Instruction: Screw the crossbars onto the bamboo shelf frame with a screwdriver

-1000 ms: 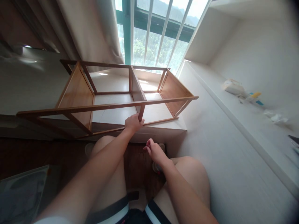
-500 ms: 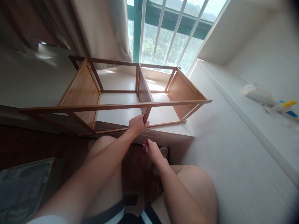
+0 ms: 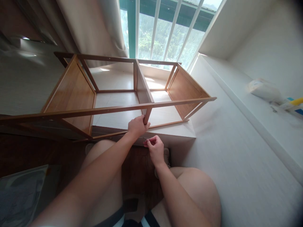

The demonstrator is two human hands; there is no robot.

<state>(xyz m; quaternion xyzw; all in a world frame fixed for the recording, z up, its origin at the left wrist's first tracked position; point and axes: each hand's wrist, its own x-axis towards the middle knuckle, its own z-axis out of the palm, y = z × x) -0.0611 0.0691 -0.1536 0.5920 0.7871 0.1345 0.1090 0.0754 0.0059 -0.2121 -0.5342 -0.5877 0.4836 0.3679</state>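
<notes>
Currently, left hand: the left hand (image 3: 138, 125) is wrapped round the lower end of the short upright (image 3: 148, 115) at the middle of the wooden frame (image 3: 113, 108); grip closed on the wood, hold unchanged over the last second.
Right hand: the right hand (image 3: 156, 148) has its thumb and fingertips drawn together in a pinch; whether a small piece sits between them cannot be told at this size.
Change: right hand has come up from low between the knees to just below the left hand; camera has also swung a little, so the frame's shift across the view need not be real movement.
Meaning for the work: the upright appears to be steadied by the left while the right is brought close to that joint; judgement only; right fingertips look apart from the wood.
Wooden frame: lies on its side on the white ledge (image 3: 163, 116); left end panel (image 3: 73, 94), middle panel (image 3: 144, 82) and right end panel (image 3: 187, 88) all stand between the rails; front rail runs out of view at left.
Surroundings: barred window (image 3: 155, 30) behind, curtain (image 3: 92, 28) to its left; pale packet (image 3: 262, 90) on the side shelf (image 3: 236, 85), blurred.
</notes>
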